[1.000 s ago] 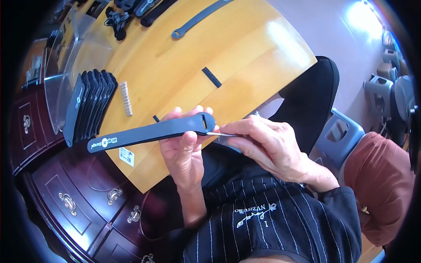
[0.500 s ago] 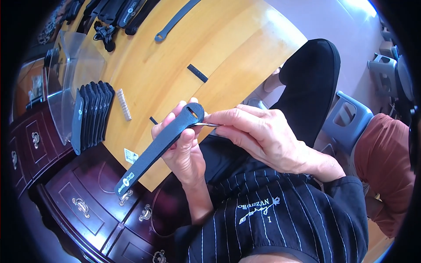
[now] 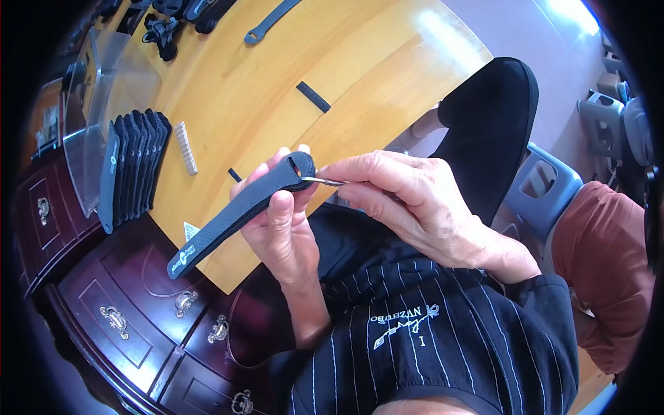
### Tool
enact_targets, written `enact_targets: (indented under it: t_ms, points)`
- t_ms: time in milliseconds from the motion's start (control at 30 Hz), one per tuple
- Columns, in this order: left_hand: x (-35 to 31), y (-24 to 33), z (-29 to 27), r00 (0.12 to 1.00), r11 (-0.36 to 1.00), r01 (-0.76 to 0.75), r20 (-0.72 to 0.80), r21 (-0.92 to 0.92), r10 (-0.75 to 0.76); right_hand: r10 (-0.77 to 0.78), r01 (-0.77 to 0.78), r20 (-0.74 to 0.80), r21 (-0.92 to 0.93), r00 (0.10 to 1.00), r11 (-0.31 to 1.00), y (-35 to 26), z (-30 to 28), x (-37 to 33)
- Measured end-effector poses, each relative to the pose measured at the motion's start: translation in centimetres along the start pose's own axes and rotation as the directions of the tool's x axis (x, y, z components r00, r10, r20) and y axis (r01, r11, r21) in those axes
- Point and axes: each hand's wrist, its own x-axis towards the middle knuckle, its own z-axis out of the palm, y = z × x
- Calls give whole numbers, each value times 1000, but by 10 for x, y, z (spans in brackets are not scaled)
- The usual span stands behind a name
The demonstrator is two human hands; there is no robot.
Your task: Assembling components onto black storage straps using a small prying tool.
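Observation:
My left hand [image 3: 283, 232] is closed around a dark grey strap [image 3: 232, 221] with a rounded, slotted end, the thumb pressing on its near side. It seems to be a hook-and-loop strap, and more than one layer shows at its edge. The long tail slants down to the left and carries a light printed mark. My right hand [image 3: 422, 200] pinches a slim metal tool [image 3: 324, 181]; its kind is not clear, since the fingers cover most of it. The tool's tip lies at the strap's rounded end, beside the slot.
A row of similar straps [image 3: 135, 169] stands at the table's left edge, next to a pale ridged strip [image 3: 186, 149]. Black short pieces [image 3: 313, 97] and another strap [image 3: 270, 24] lie on the wooden table [image 3: 228, 104]. Dark drawers [image 3: 124, 318] are lower left; a grey-blue stool [image 3: 543, 187] is right.
The tool's tip has moved from beneath the strap's rounded edge onto its face near the slot. The strap has turned slightly, its tail higher. The whole view has shifted a little.

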Motion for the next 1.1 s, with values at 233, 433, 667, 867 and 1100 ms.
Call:
enact_targets:
  t_ms: [233,433,667,867,1100]
  points:
    - [1,0,-8,1000,1000,-3,6,15,3,-3,5,10,-137,1000,991,-4,3,-1]
    - [2,0,-10,999,999,-35,38,27,34,-7,11,26,-168,1000,986,-7,0,-1]
    - [2,1,-9,991,986,-123,62,109,117,6,0,40,-144,999,990,-9,-2,-1]
    - [2,1,-8,992,989,-105,75,108,98,13,-6,53,-118,999,993,-8,-6,-3]
    - [3,2,-10,996,997,-45,79,57,40,41,-32,86,-100,995,994,-9,-9,-3]
